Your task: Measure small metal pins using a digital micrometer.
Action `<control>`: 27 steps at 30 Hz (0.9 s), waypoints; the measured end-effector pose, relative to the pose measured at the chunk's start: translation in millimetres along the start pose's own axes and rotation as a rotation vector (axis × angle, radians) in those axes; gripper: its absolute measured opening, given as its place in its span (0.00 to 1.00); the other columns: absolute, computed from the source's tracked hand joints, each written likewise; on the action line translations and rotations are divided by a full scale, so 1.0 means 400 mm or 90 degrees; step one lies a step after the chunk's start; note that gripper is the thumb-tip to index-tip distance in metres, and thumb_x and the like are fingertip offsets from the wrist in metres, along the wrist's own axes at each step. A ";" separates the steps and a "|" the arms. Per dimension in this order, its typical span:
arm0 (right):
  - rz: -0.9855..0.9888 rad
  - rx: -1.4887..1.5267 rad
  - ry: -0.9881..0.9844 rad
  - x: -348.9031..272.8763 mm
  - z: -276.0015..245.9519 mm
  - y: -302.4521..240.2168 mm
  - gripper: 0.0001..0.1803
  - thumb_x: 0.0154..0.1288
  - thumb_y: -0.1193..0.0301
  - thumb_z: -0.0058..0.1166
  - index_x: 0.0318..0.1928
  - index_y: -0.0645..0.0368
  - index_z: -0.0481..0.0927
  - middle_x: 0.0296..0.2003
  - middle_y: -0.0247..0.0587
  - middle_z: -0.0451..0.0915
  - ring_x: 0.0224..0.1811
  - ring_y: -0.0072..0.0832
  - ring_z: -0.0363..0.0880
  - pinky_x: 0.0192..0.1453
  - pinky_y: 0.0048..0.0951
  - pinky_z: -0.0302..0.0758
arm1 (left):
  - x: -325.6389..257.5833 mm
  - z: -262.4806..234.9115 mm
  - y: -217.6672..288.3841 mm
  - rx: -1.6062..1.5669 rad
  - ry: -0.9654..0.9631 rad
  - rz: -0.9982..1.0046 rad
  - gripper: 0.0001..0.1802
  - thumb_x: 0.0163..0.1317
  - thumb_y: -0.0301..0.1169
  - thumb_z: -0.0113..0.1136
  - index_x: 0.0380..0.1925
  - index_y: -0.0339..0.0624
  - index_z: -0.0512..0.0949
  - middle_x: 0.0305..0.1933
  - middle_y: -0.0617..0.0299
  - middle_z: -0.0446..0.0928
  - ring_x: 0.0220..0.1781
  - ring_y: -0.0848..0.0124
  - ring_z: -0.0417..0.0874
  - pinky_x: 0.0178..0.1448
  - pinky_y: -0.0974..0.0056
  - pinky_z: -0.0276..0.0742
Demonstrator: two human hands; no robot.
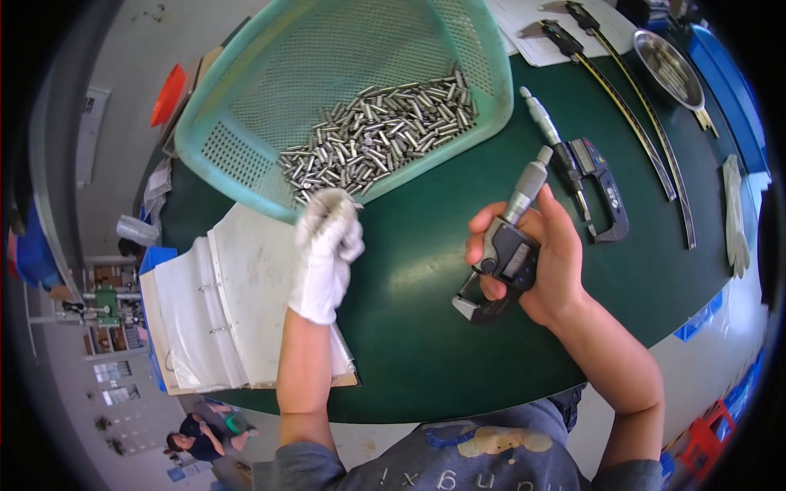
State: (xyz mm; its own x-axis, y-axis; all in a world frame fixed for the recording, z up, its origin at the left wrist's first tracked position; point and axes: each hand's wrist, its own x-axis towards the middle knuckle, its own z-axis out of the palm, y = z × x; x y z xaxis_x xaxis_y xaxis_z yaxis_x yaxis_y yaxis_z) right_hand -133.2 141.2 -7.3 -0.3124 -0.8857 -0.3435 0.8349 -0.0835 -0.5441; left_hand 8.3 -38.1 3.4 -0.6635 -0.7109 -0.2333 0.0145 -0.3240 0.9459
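A: How are the hands gripping?

B: The bare right hand (557, 274) is wrapped around a digital micrometer (512, 255), which is held clear of the green basket (274, 82), on its near right side. The gloved left hand (326, 254) is curled at the basket's near rim, fingers bunched. I can't tell whether a metal pin is pinched in there; the glove is blurred.

A: What's the risk at that glove?

B: A dropped part, I'd say. Loose fabric would dull the feel, and small, smooth pins could slip out. The pins (377, 135) lie heaped inside the basket towards the near rim, so one might fall back among them.

A: And the micrometer?

B: If that grip slackened, it could knock on the table (417, 352), nearer the person than the basket. A hard knock might upset its accuracy.

A: Farther out?

B: A second micrometer (588, 155) lies right of the basket, near the right hand; a careless swing could clip it. The open binder (262, 278), just on the basket's near left side, could snag the left forearm.
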 end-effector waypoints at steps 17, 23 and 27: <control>0.009 0.123 -0.024 0.009 -0.009 -0.009 0.35 0.62 0.46 0.16 0.37 0.64 0.70 0.25 0.46 0.75 0.13 0.27 0.65 0.23 0.27 0.66 | -0.104 0.101 -0.036 -0.063 -0.239 -0.233 0.07 0.54 0.25 0.58 0.31 0.40 0.71 0.31 0.64 0.72 0.22 0.81 0.65 0.24 0.76 0.58; 0.015 0.112 -0.026 0.011 -0.008 -0.009 0.33 0.63 0.46 0.19 0.37 0.64 0.70 0.25 0.47 0.74 0.11 0.28 0.65 0.18 0.26 0.66 | -0.107 0.098 -0.037 -0.032 -0.237 -0.192 0.07 0.53 0.25 0.59 0.31 0.39 0.72 0.33 0.63 0.73 0.23 0.81 0.66 0.25 0.77 0.61; 0.033 0.114 -0.041 0.010 -0.012 -0.013 0.34 0.63 0.48 0.16 0.36 0.64 0.71 0.25 0.47 0.75 0.13 0.28 0.66 0.23 0.26 0.66 | -0.103 0.090 -0.044 0.021 -0.277 -0.128 0.05 0.53 0.25 0.59 0.29 0.39 0.73 0.34 0.62 0.73 0.25 0.81 0.68 0.28 0.77 0.64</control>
State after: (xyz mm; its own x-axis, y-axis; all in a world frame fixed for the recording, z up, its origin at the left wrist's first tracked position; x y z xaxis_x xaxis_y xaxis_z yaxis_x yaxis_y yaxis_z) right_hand -141.0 140.3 -9.3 -0.2427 -0.9175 -0.3151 0.9181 -0.1123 -0.3802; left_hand 8.2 19.4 4.4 -0.9023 -0.3070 -0.3025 -0.1646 -0.4032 0.9002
